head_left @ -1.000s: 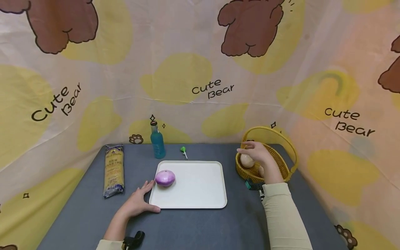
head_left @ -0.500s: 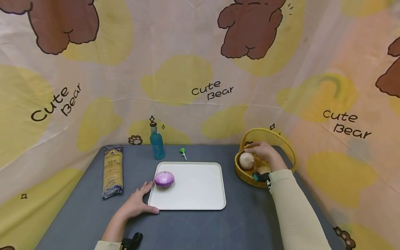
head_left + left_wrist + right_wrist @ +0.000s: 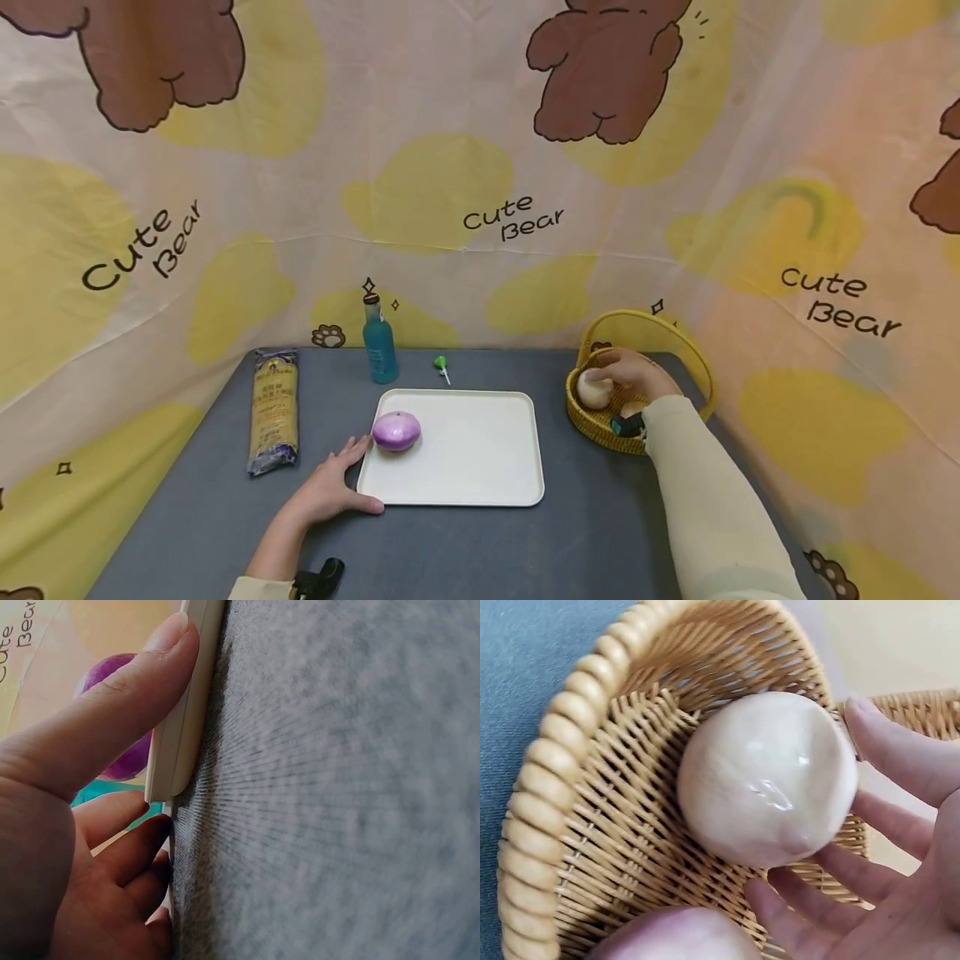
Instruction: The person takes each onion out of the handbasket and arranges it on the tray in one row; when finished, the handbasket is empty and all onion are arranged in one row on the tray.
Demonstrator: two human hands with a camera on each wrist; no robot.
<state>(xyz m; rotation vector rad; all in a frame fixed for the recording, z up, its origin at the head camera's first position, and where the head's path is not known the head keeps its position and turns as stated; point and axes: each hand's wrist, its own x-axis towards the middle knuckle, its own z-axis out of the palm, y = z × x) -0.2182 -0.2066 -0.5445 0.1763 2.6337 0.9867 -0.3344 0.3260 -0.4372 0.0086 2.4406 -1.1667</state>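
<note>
On the grey table [image 3: 465, 542], the largest thing near the hands is the white tray [image 3: 480, 450], lying flat at the centre with a purple onion [image 3: 396, 430] on its left part. To its right, near the table's far right corner, stands the yellow wicker basket [image 3: 592, 421] with its hoop handle upright. Inside it, against the left wall, sits a pale, smooth, glossy onion [image 3: 769, 776], nearly round, so it shows no clear long axis; a second pinkish one [image 3: 682, 937] lies just beside it, nearer the person. The pale onion lies directly under the right hand [image 3: 633, 377], well apart from the left across the tray. The right hand's fingers [image 3: 889, 746] curl round the pale onion's far side, touching it, in a loose cupping hold. The left hand [image 3: 330, 487] lies flat and relaxed on the table, its thumb [image 3: 112, 712] pressed along the tray's near left edge.
</note>
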